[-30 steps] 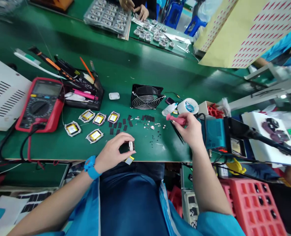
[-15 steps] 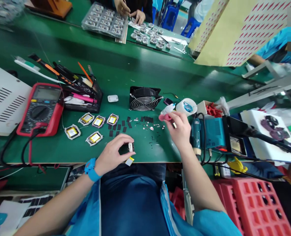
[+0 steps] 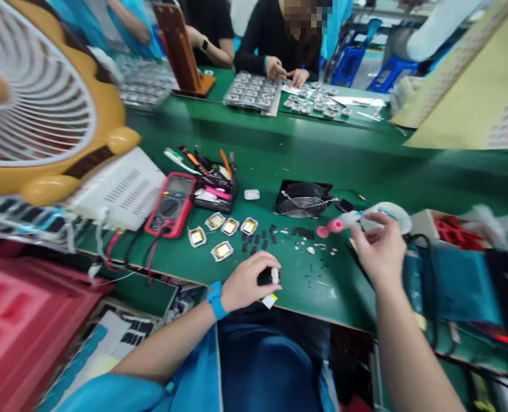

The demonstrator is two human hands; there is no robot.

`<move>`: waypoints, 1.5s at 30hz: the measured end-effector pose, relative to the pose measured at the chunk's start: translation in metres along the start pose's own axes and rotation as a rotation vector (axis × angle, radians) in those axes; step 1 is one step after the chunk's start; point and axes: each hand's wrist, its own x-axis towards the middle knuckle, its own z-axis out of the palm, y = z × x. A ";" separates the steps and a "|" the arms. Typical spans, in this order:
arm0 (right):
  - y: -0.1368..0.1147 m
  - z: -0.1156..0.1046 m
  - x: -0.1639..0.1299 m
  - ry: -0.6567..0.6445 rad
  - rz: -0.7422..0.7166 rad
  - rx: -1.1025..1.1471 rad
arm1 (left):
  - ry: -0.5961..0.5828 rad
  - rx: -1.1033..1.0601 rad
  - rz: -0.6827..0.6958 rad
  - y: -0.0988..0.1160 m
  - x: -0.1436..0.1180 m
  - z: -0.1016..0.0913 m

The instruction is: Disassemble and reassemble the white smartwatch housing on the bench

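Observation:
My left hand [image 3: 251, 279] pinches a small white-and-black device housing [image 3: 275, 276] between thumb and fingers, just above the table's front edge. A flat silver battery with yellow tape [image 3: 270, 300] hangs below it. My right hand [image 3: 381, 247] is over the right side, fingers bent and thumb apart, beside a white round tub [image 3: 389, 216]; I see nothing in its grasp. A pink rounded piece [image 3: 329, 228] lies left of that hand by a clear-white bottle [image 3: 349, 218]. A dark narrow thing, blurred, lies partly under the hand. Several opened device housings with yellow-edged batteries [image 3: 222, 250] lie to the left.
Black pads [image 3: 254, 239] and tiny parts lie mid-table. Behind them stands a black cooling fan [image 3: 304, 199]. A red multimeter [image 3: 171, 205] and tool holder [image 3: 217, 197] stand left, a teal box [image 3: 464, 283] right. Co-workers sit across the bench; a yellow fan [image 3: 108, 134] fills the upper left.
The camera view has swung left and tilted up. My right hand has let go of the pink piece and shifted right toward the tub. My left hand still holds the housing.

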 end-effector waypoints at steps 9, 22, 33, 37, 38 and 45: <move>0.000 0.012 0.030 -0.168 0.147 -0.010 | 0.006 0.005 -0.025 -0.002 -0.006 0.003; 0.034 -0.043 -0.054 -0.140 -0.024 -0.246 | 0.187 0.271 0.029 0.002 -0.007 0.009; -0.009 -0.037 -0.101 -0.166 -0.144 -0.069 | 0.215 0.272 0.027 0.010 -0.016 0.020; -0.065 -0.006 -0.124 -0.372 -0.214 0.357 | 0.191 0.274 -0.034 0.007 -0.019 0.021; -0.075 0.002 -0.129 -0.374 -0.217 0.412 | 0.184 0.276 -0.051 0.006 -0.019 0.021; -0.086 0.026 -0.146 -0.333 -0.181 0.425 | 0.172 0.228 -0.018 0.003 -0.023 0.020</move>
